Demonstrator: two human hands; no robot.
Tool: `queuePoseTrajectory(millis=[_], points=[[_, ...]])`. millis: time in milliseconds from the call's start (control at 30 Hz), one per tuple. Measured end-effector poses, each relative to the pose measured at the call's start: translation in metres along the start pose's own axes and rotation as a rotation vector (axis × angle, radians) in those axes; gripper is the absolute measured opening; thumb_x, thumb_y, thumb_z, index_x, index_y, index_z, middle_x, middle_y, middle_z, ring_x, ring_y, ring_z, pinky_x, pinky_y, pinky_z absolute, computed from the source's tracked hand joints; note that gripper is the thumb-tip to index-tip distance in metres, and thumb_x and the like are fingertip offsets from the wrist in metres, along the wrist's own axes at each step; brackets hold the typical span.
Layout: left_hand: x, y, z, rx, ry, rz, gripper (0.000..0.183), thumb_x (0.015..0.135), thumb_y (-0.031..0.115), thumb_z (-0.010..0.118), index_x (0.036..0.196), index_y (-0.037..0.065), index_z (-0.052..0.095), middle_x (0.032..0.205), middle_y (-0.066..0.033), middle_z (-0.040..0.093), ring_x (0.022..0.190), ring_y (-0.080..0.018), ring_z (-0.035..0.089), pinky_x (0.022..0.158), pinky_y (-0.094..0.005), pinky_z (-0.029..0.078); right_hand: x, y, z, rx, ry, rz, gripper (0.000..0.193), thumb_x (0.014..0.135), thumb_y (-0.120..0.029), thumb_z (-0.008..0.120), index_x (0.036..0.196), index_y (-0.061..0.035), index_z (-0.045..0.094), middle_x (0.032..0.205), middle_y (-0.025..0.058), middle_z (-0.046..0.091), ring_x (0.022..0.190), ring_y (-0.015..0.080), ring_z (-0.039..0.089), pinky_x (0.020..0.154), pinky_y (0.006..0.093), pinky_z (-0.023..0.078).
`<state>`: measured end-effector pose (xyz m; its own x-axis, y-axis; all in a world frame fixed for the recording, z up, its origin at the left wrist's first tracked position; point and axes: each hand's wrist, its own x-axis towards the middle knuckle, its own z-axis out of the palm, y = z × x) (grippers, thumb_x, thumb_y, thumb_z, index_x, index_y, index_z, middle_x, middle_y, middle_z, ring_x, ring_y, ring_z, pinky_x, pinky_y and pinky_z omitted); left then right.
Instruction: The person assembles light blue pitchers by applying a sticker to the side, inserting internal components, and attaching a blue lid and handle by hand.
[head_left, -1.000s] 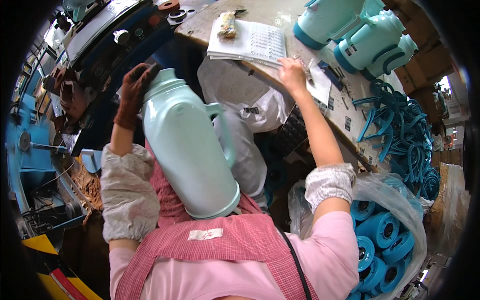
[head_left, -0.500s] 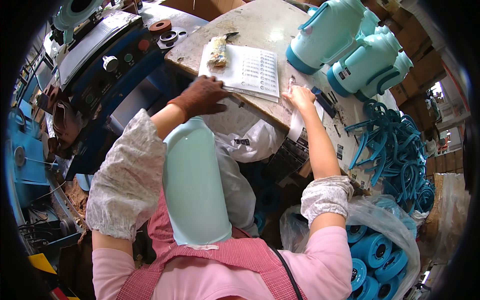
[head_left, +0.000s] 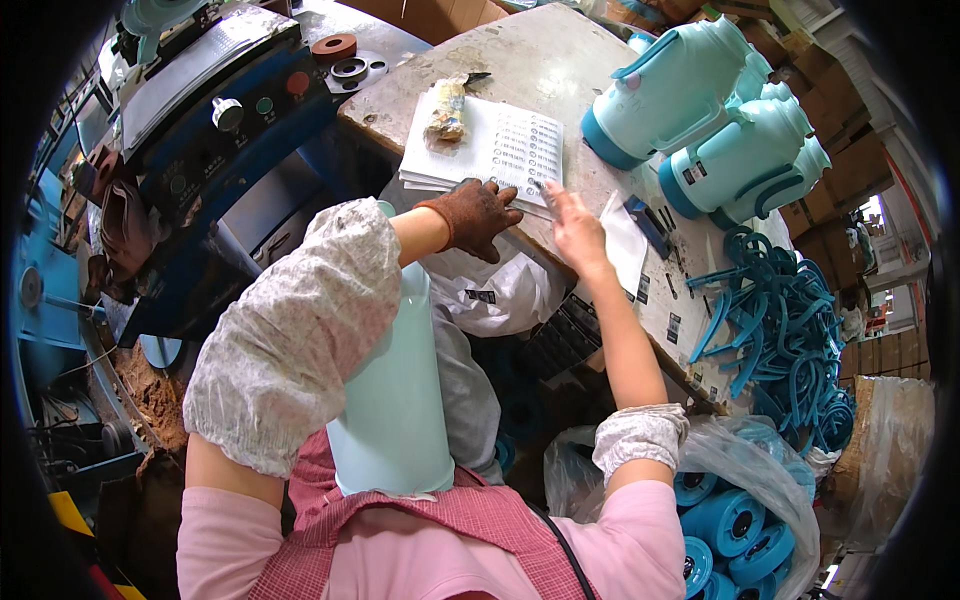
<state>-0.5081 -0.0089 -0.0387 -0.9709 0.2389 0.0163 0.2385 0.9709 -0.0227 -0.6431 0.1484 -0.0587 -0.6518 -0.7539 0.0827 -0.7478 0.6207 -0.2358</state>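
My left hand (head_left: pixel 481 218), in a brown work glove, is held above the table's near edge with its fingers apart and nothing in them. My bare right hand (head_left: pixel 577 238) is at the lower right corner of a stack of printed label sheets (head_left: pixel 478 165). Its fingertips are drawn together there; whatever they grip is too small to make out. A pale mint, smooth rounded jug body (head_left: pixel 400 400) rests on my lap, partly covered by my left sleeve. On the sheets lies a worn, yellowish wrapped bundle (head_left: pixel 445 112) with a dark tip.
Several mint jugs with teal bases (head_left: pixel 670 90) stand at the table's far right. Teal straps or handles (head_left: pixel 770 310) are heaped nearer. A plastic bag holds blue round parts (head_left: pixel 730 525). White paper (head_left: pixel 622 245) and a dark blue block (head_left: pixel 648 226) lie right; a control panel (head_left: pixel 230 140) stands left.
My left hand has moved right, over the front of the sheets. My right hand has shifted left from the white paper to the sheets' corner. The jug body has tilted slightly.
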Motion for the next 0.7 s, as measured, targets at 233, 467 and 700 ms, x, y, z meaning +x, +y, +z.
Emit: queuePoseTrajectory(millis=[233, 467, 700], points=[[0.009, 0.001, -0.002, -0.003, -0.012, 0.016, 0.057, 0.064, 0.046, 0.068, 0.107, 0.009, 0.057, 0.112, -0.0133, 0.053, 0.099, -0.0305, 0.052, 0.073, -0.0399, 0.048, -0.013, -0.01, 0.021, -0.177, 0.114, -0.087, 0.041, 0.082, -0.033, 0.057, 0.122, -0.0298, 0.047, 0.098, 0.0131, 0.051, 0.088, 0.0324, 0.055, 0.074, 0.043, 0.048], [0.007, -0.001, -0.002, -0.039, -0.014, 0.032, 0.058, 0.064, 0.047, 0.068, 0.107, 0.009, 0.057, 0.113, -0.0122, 0.053, 0.101, -0.0313, 0.052, 0.074, -0.0408, 0.047, 0.002, -0.025, 0.021, -0.234, -0.035, -0.044, 0.047, 0.083, -0.023, 0.053, 0.127, -0.0358, 0.041, 0.106, 0.0157, 0.049, 0.092, 0.0321, 0.054, 0.076, 0.0432, 0.047], [-0.056, -0.028, -0.04, -0.54, 0.167, 0.064, 0.054, 0.073, 0.034, 0.068, 0.119, 0.009, 0.053, 0.118, -0.0155, 0.053, 0.108, -0.0319, 0.05, 0.093, -0.0396, 0.04, 0.006, -0.043, 0.012, -0.648, 0.343, -0.334, 0.043, 0.081, -0.012, 0.049, 0.116, -0.0361, 0.054, 0.094, 0.0065, 0.05, 0.087, 0.0247, 0.052, 0.07, 0.0374, 0.043]])
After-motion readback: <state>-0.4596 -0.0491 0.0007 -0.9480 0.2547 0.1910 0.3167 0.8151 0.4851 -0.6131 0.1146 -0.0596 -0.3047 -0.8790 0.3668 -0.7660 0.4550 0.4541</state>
